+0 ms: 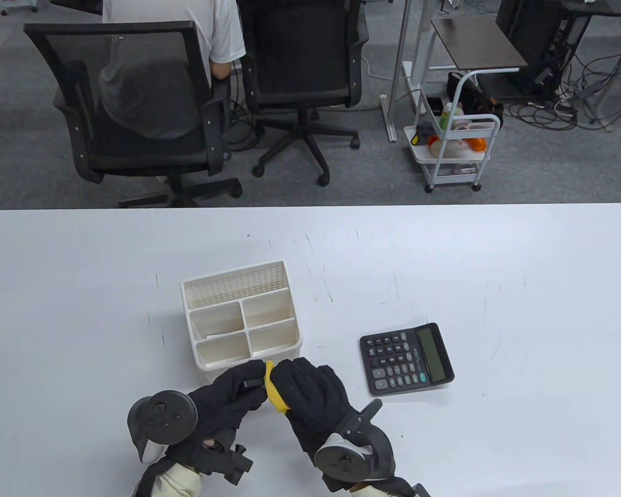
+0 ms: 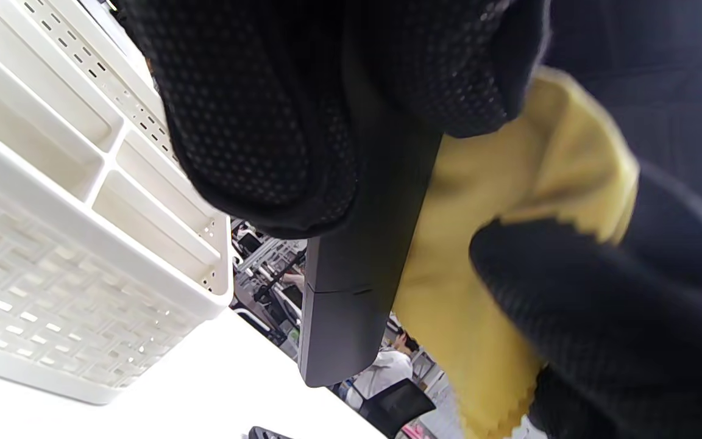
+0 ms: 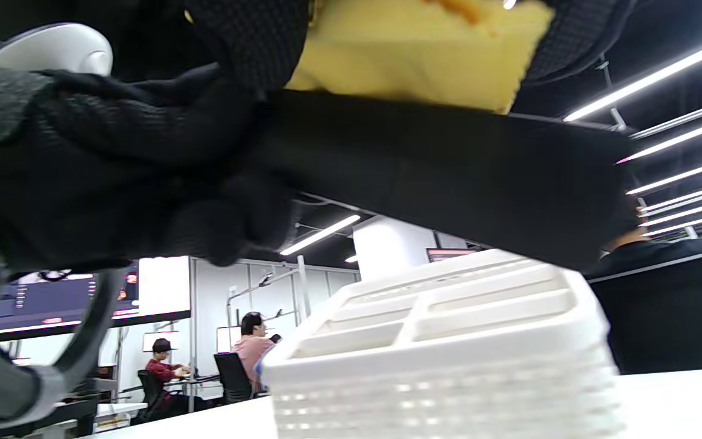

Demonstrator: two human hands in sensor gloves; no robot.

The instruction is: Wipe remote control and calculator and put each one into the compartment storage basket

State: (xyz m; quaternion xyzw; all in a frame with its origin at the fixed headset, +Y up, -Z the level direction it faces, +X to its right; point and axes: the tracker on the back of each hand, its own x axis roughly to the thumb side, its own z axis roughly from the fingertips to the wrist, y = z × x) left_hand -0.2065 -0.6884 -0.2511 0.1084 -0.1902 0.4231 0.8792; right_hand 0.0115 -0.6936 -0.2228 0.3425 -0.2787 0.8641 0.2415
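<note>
My left hand (image 1: pixel 238 388) grips a black remote control (image 1: pixel 252 383) just in front of the white compartment basket (image 1: pixel 290 300). In the left wrist view the remote (image 2: pixel 351 292) runs down below my gloved fingers (image 2: pixel 253 122). My right hand (image 1: pixel 310 388) holds a yellow cloth (image 1: pixel 274 389) against the remote; the cloth (image 2: pixel 479 256) wraps its side. From the right wrist the remote (image 3: pixel 448 177) is held above the basket (image 3: pixel 448 341), with the cloth (image 3: pixel 412 55) on top of it. The black calculator (image 1: pixel 407 358) lies flat on the table, right of both hands.
The basket's compartments hold nothing. Beyond the table's (image 1: pixel 497 259) far edge stand two office chairs (image 1: pixel 134 103), a person sitting in one, and a small white cart (image 1: pixel 455 150).
</note>
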